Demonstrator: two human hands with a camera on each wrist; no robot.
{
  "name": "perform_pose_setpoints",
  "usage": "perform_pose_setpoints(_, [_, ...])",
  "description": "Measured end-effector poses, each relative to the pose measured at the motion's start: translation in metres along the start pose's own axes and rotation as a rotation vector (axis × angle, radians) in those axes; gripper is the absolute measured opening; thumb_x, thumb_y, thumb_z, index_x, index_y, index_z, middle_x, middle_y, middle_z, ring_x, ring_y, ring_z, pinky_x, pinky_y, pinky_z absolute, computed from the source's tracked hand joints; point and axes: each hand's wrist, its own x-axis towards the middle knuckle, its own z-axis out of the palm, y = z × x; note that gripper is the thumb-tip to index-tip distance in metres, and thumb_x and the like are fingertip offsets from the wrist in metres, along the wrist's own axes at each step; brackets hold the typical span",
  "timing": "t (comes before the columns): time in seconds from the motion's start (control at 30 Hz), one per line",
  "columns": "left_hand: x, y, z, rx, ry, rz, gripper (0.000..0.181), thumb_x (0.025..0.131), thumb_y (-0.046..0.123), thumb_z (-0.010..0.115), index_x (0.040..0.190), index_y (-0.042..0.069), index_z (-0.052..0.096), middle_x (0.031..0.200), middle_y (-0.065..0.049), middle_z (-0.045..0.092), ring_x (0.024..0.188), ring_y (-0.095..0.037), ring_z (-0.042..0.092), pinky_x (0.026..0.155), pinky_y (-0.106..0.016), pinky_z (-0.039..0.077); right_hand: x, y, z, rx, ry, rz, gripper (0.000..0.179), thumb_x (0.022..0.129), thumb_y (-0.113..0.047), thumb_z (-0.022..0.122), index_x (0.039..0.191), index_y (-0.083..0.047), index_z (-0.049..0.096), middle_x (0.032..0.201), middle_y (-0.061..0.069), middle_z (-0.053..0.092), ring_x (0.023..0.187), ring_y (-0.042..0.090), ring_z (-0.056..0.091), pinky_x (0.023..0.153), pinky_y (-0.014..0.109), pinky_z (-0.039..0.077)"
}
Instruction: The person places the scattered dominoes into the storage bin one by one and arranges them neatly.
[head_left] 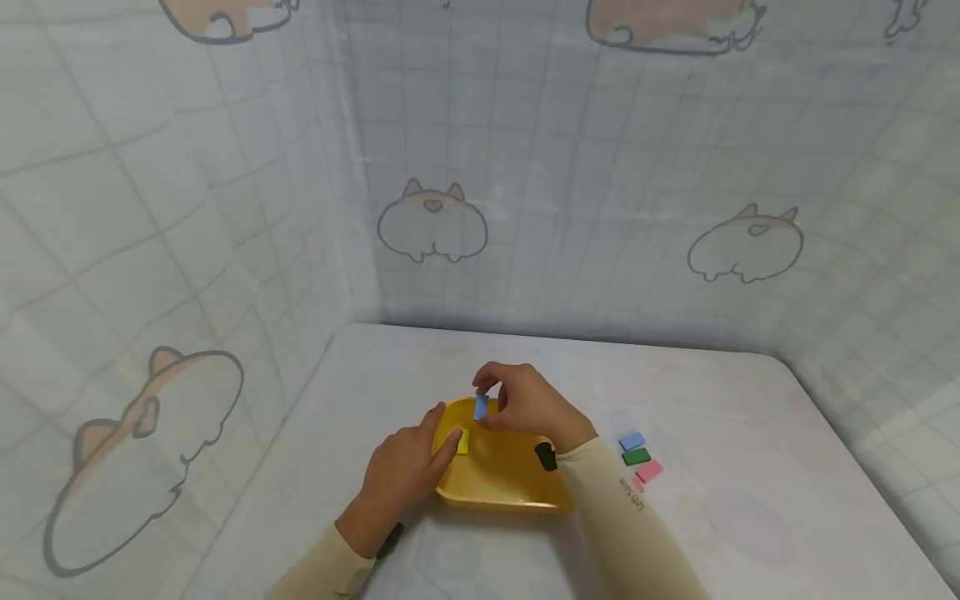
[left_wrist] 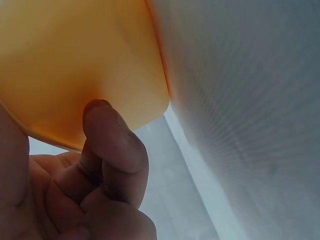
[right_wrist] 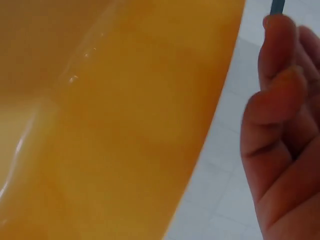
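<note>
A yellow plastic tray rests on the table. My left hand grips its left side, thumb over the rim and fingers against the outer wall; in the left wrist view a curled finger touches that wall. My right hand pinches a small flat blue tile between thumb and fingers, above the far left part of the tray. Only the thin edge of the tile shows in the right wrist view. Inside the tray, a yellow tile lies beside my left thumb.
To the right of the tray lie a blue tile, a green tile and a pink tile. A smaller pink piece is partly by my right sleeve. Cloth-covered walls rise behind and beside the white table.
</note>
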Motion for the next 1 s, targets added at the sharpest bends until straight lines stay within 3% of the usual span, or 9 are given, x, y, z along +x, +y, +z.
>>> perform_pose_setpoints(0.1, [-0.001,0.000,-0.002,0.003,0.014,0.011,0.067,0.107,0.058,0.050,0.152,0.008,0.054,0.065,0.003,0.053,0.056,-0.014,0.051,0.054,-0.036,0.050,0.001,-0.001,0.003,-0.024,-0.048,-0.008,0.046,0.082,-0.022,0.089,0.124,-0.021,0.070,0.113,-0.009,0.072,0.066,0.016,0.061,0.063,0.030,0.056])
perform_pose_setpoints(0.27, [-0.001,0.001,-0.004,-0.005,0.008,0.013,0.068,0.108,0.058,0.050,0.152,0.007,0.054,0.064,0.003,0.051,0.055,-0.014,0.048,0.052,-0.034,0.047,0.001,-0.005,0.007,-0.157,-0.114,-0.016,0.048,0.083,-0.024,0.089,0.127,-0.022,0.070,0.114,-0.010,0.074,0.096,0.022,0.069,0.084,0.034,0.055])
perform_pose_setpoints(0.37, [-0.002,0.001,-0.004,-0.011,-0.006,0.002,0.069,0.108,0.060,0.048,0.153,0.008,0.053,0.065,0.004,0.051,0.055,-0.014,0.048,0.052,-0.034,0.047,0.001,-0.008,0.010,-0.243,-0.144,-0.025,0.048,0.083,-0.024,0.089,0.128,-0.022,0.071,0.113,-0.010,0.074,0.107,0.023,0.069,0.090,0.036,0.054])
perform_pose_setpoints(0.5, [-0.002,0.000,-0.003,-0.010,-0.016,0.004,0.072,0.108,0.064,0.043,0.154,0.009,0.052,0.065,0.005,0.051,0.055,-0.014,0.048,0.052,-0.034,0.047,0.002,-0.008,0.017,-0.345,-0.158,-0.040,0.046,0.083,-0.025,0.088,0.127,-0.021,0.073,0.107,-0.011,0.074,0.095,0.016,0.068,0.085,0.035,0.055])
perform_pose_setpoints(0.67, [0.008,-0.005,-0.004,-0.019,-0.026,0.008,0.071,0.108,0.063,0.044,0.154,0.009,0.052,0.067,0.004,0.055,0.056,-0.013,0.049,0.053,-0.034,0.048,0.012,-0.009,0.020,-0.428,-0.197,-0.032,0.049,0.084,-0.025,0.089,0.130,-0.020,0.073,0.098,-0.010,0.074,0.082,0.012,0.061,0.079,0.035,0.054])
perform_pose_setpoints(1.0, [0.025,0.003,0.007,-0.012,0.006,-0.018,0.069,0.107,0.060,0.048,0.152,0.008,0.054,0.070,-0.001,0.059,0.057,-0.015,0.052,0.053,-0.036,0.049,0.021,0.015,0.015,-0.400,-0.287,-0.023,0.044,0.087,-0.020,0.085,0.129,-0.020,0.072,0.097,-0.009,0.073,0.077,0.011,0.060,0.073,0.030,0.052])
